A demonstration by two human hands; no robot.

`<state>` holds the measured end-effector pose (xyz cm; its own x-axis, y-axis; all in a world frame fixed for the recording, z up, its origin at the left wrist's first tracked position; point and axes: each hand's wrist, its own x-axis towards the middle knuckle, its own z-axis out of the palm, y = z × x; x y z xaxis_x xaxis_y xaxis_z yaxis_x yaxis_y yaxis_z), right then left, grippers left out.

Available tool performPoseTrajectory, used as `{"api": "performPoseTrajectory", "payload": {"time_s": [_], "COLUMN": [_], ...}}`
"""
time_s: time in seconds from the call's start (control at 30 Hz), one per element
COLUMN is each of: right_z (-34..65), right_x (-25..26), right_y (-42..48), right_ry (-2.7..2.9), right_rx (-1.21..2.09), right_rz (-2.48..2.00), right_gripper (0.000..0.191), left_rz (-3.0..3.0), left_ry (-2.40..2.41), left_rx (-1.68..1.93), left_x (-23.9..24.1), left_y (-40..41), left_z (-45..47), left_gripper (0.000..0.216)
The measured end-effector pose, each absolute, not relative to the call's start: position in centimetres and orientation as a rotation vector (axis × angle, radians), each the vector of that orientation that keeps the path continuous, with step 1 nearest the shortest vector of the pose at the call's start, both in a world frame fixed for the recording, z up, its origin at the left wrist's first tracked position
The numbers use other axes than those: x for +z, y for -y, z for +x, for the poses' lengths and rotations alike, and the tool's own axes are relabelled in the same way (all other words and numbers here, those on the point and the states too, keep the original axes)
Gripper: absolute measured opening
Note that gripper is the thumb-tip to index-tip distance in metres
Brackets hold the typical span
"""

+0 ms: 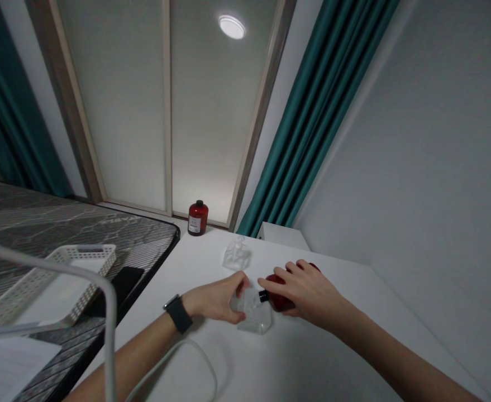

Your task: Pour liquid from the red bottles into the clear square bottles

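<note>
In my right hand (301,287) is a dark red bottle (279,296), tipped on its side with its black neck pointing left. That neck is at the upper part of a clear, square-sided container (257,321) on the white table; whether they touch I cannot tell. My left hand (224,298), with a dark watch on the wrist, has its thumb and fingers curled around the left side of the clear container. A second clear container (237,255) with a narrow neck is just beyond my left hand. Farther back stands another red bottle (198,219), upright, with a black cap and white label.
A white perforated basket (84,257) and a black flat object (119,287) lie on the dark patterned surface at left. Papers (13,365) lie below them. A white cable (111,329) arches across the left foreground. The white table (178,374) borders a wall at right.
</note>
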<state>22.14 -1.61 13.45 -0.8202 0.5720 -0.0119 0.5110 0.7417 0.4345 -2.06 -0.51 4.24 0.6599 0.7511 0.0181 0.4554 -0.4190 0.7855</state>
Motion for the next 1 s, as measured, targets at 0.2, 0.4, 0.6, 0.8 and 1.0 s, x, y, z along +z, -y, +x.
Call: {"api": "performPoseTrajectory", "payload": {"time_s": [0.2, 0.4, 0.6, 0.8, 1.0], "right_z": [21.97, 21.86, 21.78, 21.76, 22.02], "right_x": [13.64, 13.73, 13.63, 13.49, 12.82], "right_y": [1.71, 1.82, 1.92, 1.94, 1.96], "right_ry": [-2.782, -2.773, -2.772, -2.766, -2.791], "right_rx": [0.643, 0.625, 0.664, 0.669, 0.558], "right_rz": [0.879, 0.875, 0.867, 0.850, 0.940], "right_gripper": [0.062, 0.060, 0.060, 0.061, 0.072], "left_rz": [2.086, 2.088, 2.089, 2.107, 2.101], "left_ry": [-0.917, -0.920, -0.931, -0.929, -0.922], "left_rx": [0.486, 0.482, 0.493, 0.497, 0.505], "left_x": [4.20, 4.44, 4.30, 4.01, 3.90], "left_y": [0.51, 0.67, 0.71, 0.70, 0.67], "left_z": [-2.12, -2.15, -2.17, -2.21, -2.24], "left_gripper": [0.045, 0.044, 0.045, 0.044, 0.044]}}
